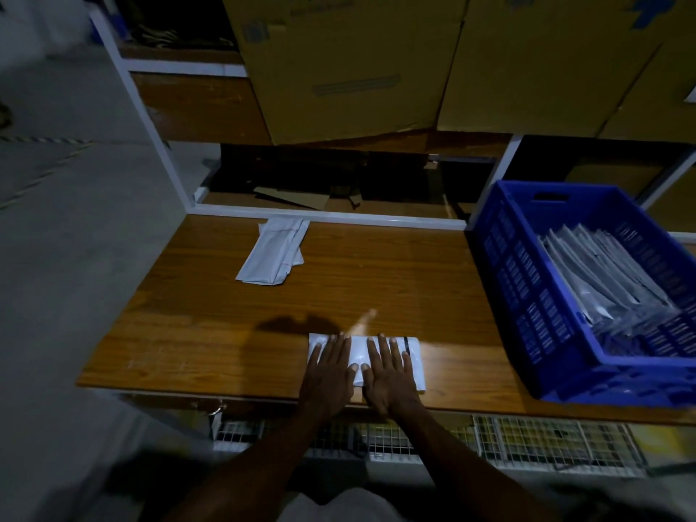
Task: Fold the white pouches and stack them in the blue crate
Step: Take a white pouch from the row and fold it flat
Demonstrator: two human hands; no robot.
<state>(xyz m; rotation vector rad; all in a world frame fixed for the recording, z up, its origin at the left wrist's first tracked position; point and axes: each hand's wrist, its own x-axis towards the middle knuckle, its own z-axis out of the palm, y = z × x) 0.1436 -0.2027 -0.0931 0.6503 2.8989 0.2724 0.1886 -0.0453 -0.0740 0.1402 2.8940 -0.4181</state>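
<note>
Left hand (328, 367), right hand (388, 371) flat, fingers spread, pressing white plastic pouch (359, 352) on wooden counter (196, 333); grasping nothing; pouch long axis left-right; blue plastic crate (527, 280) rightward, nearer right hand.

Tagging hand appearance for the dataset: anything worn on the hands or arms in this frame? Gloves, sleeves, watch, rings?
Nothing worn that shows. Left hand and right hand are bare, no gloves, no visible rings. Both forearms are bare down to the frame's bottom edge: no sleeves, watch or bands. The light is dim, so small items could be missed.
</note>
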